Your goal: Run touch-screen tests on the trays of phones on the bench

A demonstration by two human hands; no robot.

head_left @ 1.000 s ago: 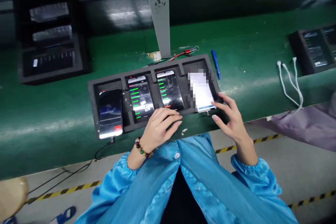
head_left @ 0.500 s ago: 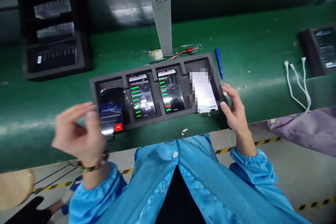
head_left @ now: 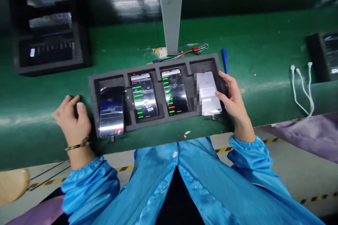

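Note:
A dark foam tray (head_left: 159, 84) lies in front of me with a smartphone in each compartment. The leftmost phone (head_left: 112, 110) has a dark screen with glare and overhangs the tray's front edge. Two middle phones, one left (head_left: 144, 96) and one right (head_left: 175, 91), show green and red text lines. The rightmost phone (head_left: 210, 93) has a bright, partly pixelated screen. My right hand (head_left: 233, 100) grips the tray's right end, its thumb over the wall by that phone's edge. My left hand (head_left: 72, 117) rests on the bench left of the tray, fingers loosely apart, holding nothing.
A blue pen (head_left: 225, 61) and red and black leads (head_left: 194, 50) lie behind the tray, near a grey post (head_left: 171, 14). White cables (head_left: 301, 91) lie to the right, by another dark tray (head_left: 317, 56). A larger foam tray (head_left: 81, 52) stands at the back left.
My left hand has moved left and away from the leftmost phone onto the bench. My right hand has closed in on the tray's right end. The rightmost phone's screen looks different.

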